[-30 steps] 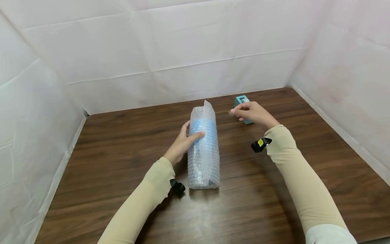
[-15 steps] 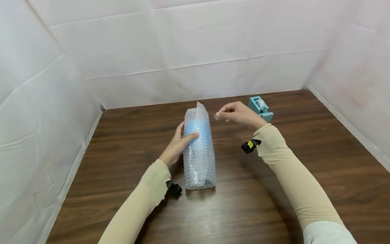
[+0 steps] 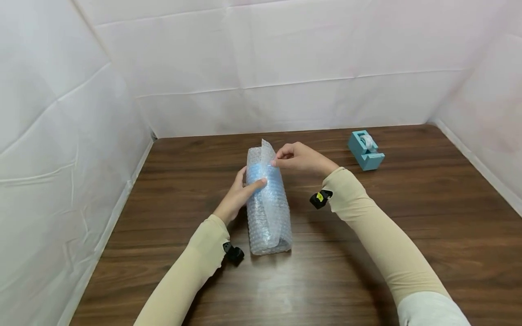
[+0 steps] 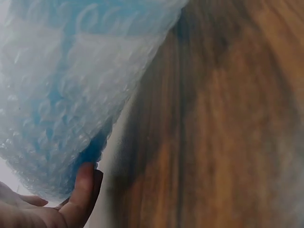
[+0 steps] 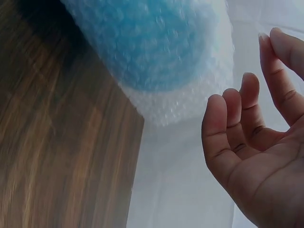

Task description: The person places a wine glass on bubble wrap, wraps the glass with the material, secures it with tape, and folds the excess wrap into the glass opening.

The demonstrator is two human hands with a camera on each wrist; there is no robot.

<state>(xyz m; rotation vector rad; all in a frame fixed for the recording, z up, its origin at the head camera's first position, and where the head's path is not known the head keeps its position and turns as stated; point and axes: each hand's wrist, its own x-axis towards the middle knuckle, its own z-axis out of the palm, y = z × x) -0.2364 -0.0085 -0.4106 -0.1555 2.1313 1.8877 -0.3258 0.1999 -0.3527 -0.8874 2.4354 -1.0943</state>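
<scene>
A roll of bubble wrap (image 3: 267, 222) lies lengthwise on the table, with something blue showing through its upper part. My left hand (image 3: 238, 195) grips it from the left, thumb on top near the loose edge and fingers down the far side. In the left wrist view, fingertips (image 4: 85, 178) curl against the wrap. My right hand (image 3: 303, 158) is at the roll's upper right, thumb and index finger pinched together at the overlapping flap. The small clear piece of tape in that pinch is barely visible now. The right wrist view shows the other fingers (image 5: 216, 126) loosely bent.
A light-blue tape dispenser (image 3: 364, 151) with a roll of clear tape stands at the back right of the brown wooden table (image 3: 408, 217). White sheeting (image 3: 285, 99) hangs behind the table and along both sides.
My right hand has moved left from beside the tape dispenser to the bubble wrap, carrying the clear tape piece. The left hand keeps its grip on the roll. The head view has swung left.
</scene>
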